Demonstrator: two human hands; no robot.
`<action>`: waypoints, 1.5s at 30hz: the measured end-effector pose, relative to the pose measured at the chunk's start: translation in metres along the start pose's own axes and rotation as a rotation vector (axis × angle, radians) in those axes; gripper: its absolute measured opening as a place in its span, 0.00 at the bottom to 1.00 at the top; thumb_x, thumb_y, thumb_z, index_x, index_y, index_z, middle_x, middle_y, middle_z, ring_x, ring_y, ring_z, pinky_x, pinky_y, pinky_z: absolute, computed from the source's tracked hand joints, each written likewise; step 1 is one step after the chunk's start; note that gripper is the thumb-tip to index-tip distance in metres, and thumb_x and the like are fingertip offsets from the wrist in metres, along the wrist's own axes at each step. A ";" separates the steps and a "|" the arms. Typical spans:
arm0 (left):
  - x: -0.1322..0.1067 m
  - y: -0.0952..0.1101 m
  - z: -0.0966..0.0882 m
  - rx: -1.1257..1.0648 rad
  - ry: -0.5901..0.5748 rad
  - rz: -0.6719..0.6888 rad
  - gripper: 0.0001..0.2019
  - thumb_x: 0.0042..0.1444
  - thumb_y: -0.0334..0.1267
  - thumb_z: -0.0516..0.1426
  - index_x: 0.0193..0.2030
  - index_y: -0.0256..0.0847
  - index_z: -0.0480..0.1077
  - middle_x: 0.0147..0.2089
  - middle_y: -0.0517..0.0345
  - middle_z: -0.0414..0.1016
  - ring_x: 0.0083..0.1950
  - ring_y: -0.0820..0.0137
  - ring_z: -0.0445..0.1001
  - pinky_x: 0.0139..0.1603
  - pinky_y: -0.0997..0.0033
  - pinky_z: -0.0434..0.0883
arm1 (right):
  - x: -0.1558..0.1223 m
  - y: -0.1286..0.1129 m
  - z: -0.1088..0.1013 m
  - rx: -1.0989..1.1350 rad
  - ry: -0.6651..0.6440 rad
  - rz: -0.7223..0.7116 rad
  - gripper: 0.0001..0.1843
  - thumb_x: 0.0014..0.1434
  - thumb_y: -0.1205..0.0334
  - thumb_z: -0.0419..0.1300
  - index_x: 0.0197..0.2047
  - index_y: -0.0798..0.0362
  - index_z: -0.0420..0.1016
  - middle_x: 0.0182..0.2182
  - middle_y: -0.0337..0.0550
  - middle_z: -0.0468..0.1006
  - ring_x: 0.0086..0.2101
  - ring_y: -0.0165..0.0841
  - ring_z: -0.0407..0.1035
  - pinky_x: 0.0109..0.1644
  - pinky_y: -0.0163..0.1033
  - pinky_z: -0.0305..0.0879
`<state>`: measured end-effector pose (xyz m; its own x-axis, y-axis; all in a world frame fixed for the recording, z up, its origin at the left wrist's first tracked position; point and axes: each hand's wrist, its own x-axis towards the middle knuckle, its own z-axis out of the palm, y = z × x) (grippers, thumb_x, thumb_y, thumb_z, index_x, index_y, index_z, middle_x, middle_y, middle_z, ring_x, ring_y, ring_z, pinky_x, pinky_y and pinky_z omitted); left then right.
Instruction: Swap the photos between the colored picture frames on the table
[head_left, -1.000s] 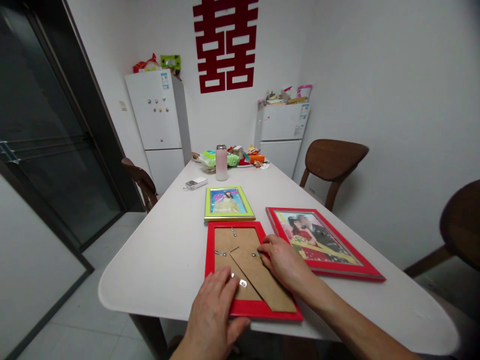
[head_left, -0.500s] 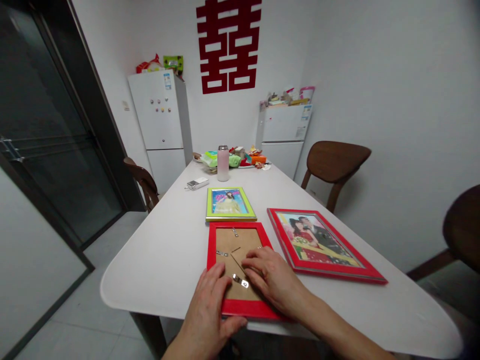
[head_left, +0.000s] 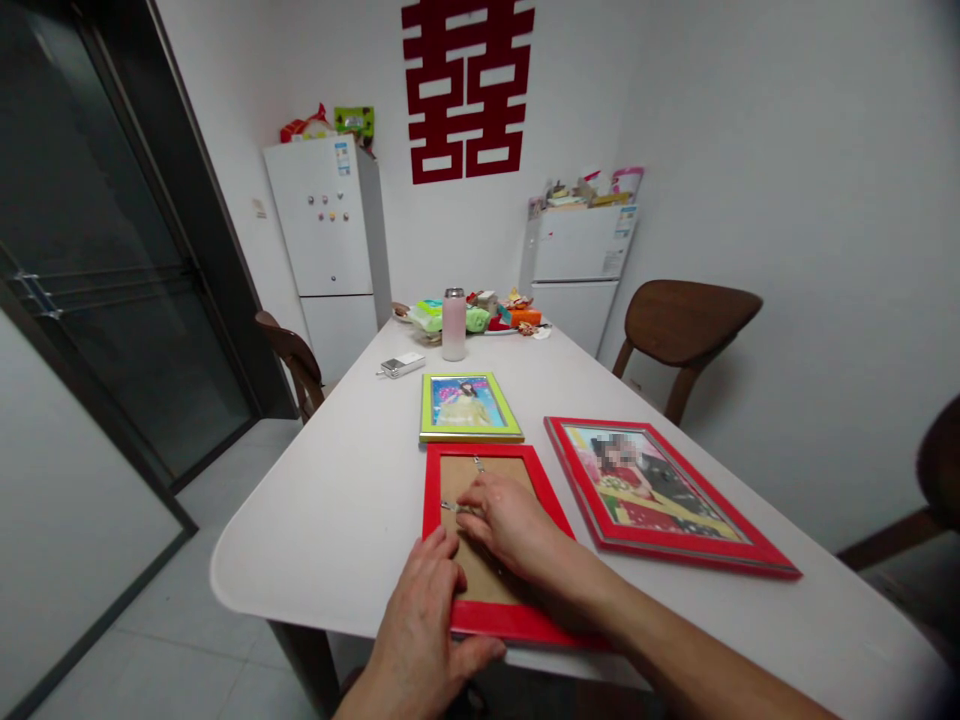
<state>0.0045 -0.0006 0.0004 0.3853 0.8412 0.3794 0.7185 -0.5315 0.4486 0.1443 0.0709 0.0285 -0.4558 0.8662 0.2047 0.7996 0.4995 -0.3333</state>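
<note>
A red picture frame (head_left: 450, 470) lies face down at the near edge of the white table (head_left: 352, 500), its brown backing board up. My left hand (head_left: 420, 620) rests flat on the frame's near left corner, fingers stretched out on the board. My right hand (head_left: 510, 525) reaches across the board, its fingertips pinching at a small metal clip (head_left: 448, 507) on the left side. Another clip (head_left: 478, 463) shows near the top edge.
A green-framed photo (head_left: 469, 407) lies just beyond, and a larger red-framed photo (head_left: 660, 490) to the right. Farther back stand a pink bottle (head_left: 453, 324), a small silver device (head_left: 402, 365) and snack clutter. Wooden chairs (head_left: 686, 320) flank the table; two white fridges (head_left: 330, 240) stand at the wall.
My right hand has moved from the frame's right side across the backing board to the left clip. My left hand has stayed on the near corner. The view has shifted slightly.
</note>
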 end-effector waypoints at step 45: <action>0.012 -0.017 -0.008 -0.094 -0.002 -0.179 0.24 0.47 0.52 0.50 0.50 0.46 0.60 0.50 0.55 0.68 0.49 0.61 0.68 0.46 0.61 0.68 | -0.057 0.016 -0.039 -0.025 0.094 0.218 0.24 0.43 0.47 0.54 0.35 0.59 0.72 0.31 0.52 0.70 0.33 0.38 0.64 0.35 0.40 0.61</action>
<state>-0.0077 0.0176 0.0040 0.2576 0.9233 0.2849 0.7184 -0.3802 0.5826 0.1981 0.0292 0.0478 -0.2337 0.9482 0.2153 0.8852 0.2990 -0.3564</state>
